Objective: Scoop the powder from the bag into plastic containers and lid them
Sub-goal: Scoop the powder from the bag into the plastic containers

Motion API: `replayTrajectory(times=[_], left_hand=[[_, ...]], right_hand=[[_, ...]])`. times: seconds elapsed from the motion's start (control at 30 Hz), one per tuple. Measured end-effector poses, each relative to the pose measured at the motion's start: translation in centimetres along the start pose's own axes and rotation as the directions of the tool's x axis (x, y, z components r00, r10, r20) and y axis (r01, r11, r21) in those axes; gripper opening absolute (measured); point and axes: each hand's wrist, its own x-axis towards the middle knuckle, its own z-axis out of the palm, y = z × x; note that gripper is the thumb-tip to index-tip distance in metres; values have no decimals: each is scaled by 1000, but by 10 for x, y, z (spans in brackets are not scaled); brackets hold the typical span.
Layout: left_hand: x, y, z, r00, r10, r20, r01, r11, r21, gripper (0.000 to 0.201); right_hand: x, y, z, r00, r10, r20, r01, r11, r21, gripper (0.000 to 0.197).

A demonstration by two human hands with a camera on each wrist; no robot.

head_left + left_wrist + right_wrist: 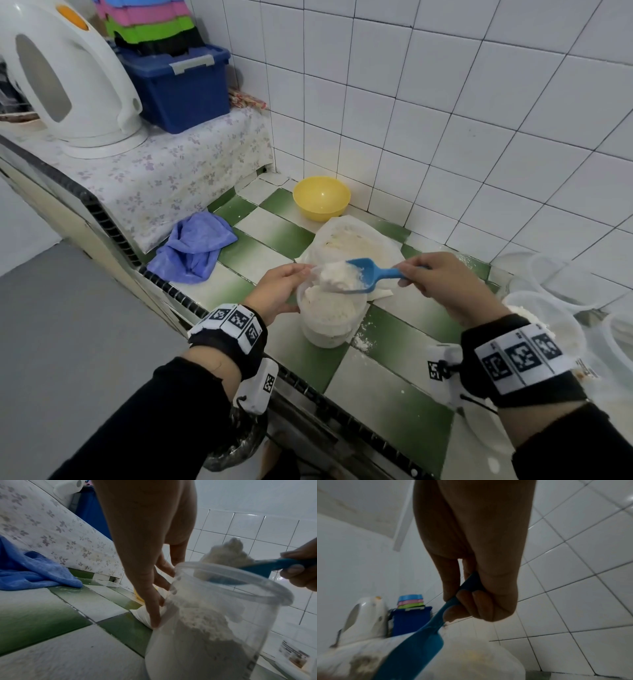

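A clear plastic container (329,317) (214,635), mostly full of white powder, stands on the green-and-white tiled counter (267,240). My left hand (279,291) (154,588) grips its side, fingers round the far wall below the rim. My right hand (440,284) (471,596) grips the handle of a blue scoop (375,274) (274,566) (419,649). The scoop is heaped with powder and hangs over the container's mouth. Behind it lies the open white powder bag (359,240) (488,662).
A yellow bowl (322,198) sits in the back corner. A blue cloth (195,246) lies to the left. Several empty clear containers (555,284) stand at the right. A white kettle (68,75) and a blue box (185,89) sit on the raised shelf. Spilled powder (363,339) dots the tiles.
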Motion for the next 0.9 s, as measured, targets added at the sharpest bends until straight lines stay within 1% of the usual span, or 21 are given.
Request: replayTrajectory(times=[0.07,0.17,0.2,0.27,0.3,0.33,0.37,0.43,0.5,0.53,0.57,0.67,0.73,0.77,0.83,0.9], left_hand=[[0,0,1,1000,2,-2,-2,1000,-4,21],[-1,0,0,1000,2,2,-2,1000,-6,21],[-1,0,0,1000,-1,2,1,1000,-8,21],[-1,-1,-1,1000,-4,4,4,1000,-13,22],[-1,-1,-1,1000,-5,5,5,1000,-15,23],[-1,-1,-1,1000,-4,6,5,1000,-17,23],[-1,-1,-1,1000,-5,4,5,1000,-19,23],[-1,0,-2,1000,-6,-1,6,1000,-19,22],[0,-1,-3,1000,-6,-14,5,1000,-10,20],[1,-2,-3,1000,-5,-23,5,1000,-3,19],[1,-3,-5,1000,-4,-29,4,1000,3,19],[2,-3,-6,999,0,-45,0,1000,8,21],[3,-2,-5,999,1,-54,-1,1000,2,20],[3,-2,-6,999,3,-54,-3,1000,3,19],[4,-1,-7,999,6,-46,-6,1000,8,19],[5,0,-8,999,11,-34,-11,1000,9,21]], right_hand=[[-4,2,12,996,-85,-15,81,983,-165,15],[-9,8,32,966,-255,-34,227,908,-352,15],[-11,11,37,940,-339,-39,296,865,-405,14],[-16,18,44,850,-527,-28,448,749,-488,14],[-17,22,46,802,-597,-14,504,689,-521,18],[-17,25,47,769,-639,-8,533,648,-545,24],[-17,25,47,754,-656,-8,541,629,-558,28],[-16,24,46,752,-658,-33,526,630,-571,31],[-14,24,43,755,-652,-69,506,646,-571,30],[-13,24,41,764,-639,-87,494,667,-558,28],[-13,22,39,785,-610,-108,474,705,-528,25],[-13,12,29,879,-451,-154,368,848,-381,18],[-11,7,21,919,-351,-181,303,921,-247,18],[-9,5,17,933,-301,-196,272,949,-161,19],[-4,4,10,952,-208,-224,214,977,0,19],[0,2,6,955,-142,-259,170,981,88,17]])
